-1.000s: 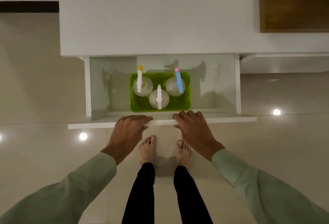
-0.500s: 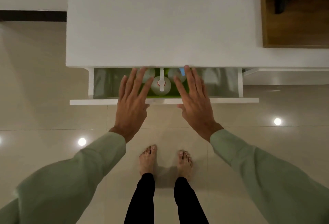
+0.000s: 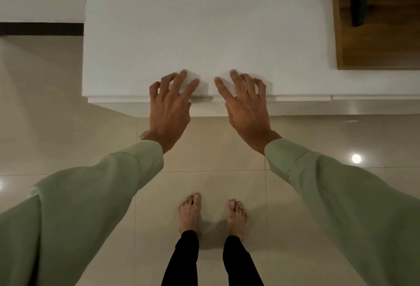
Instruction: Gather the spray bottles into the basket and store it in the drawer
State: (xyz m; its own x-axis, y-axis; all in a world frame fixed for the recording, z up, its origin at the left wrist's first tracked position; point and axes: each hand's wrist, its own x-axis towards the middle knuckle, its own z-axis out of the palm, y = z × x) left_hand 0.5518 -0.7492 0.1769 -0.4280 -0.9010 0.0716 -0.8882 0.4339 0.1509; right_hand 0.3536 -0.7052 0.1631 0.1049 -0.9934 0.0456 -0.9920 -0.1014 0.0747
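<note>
Both hands up at the cabinet edge: left hand [image 3: 169, 106] and right hand [image 3: 246, 106] side by side, fingers spread and loosely curled, gripping nothing. Just under their palms the drawer [image 3: 295, 98] front sits flush with the white cabinet top [image 3: 204, 24]. Basket and spray bottles are out of sight. Bare feet [image 3: 189, 214] stand on the tiles below the wrists

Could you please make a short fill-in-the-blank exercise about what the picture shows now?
1. The drawer front is pushed ____ under the white cabinet top.
2. The left hand and the right hand hold ____.
3. The person's feet are ____ on the tiled floor.

Missing words: shut; nothing; bare
</note>
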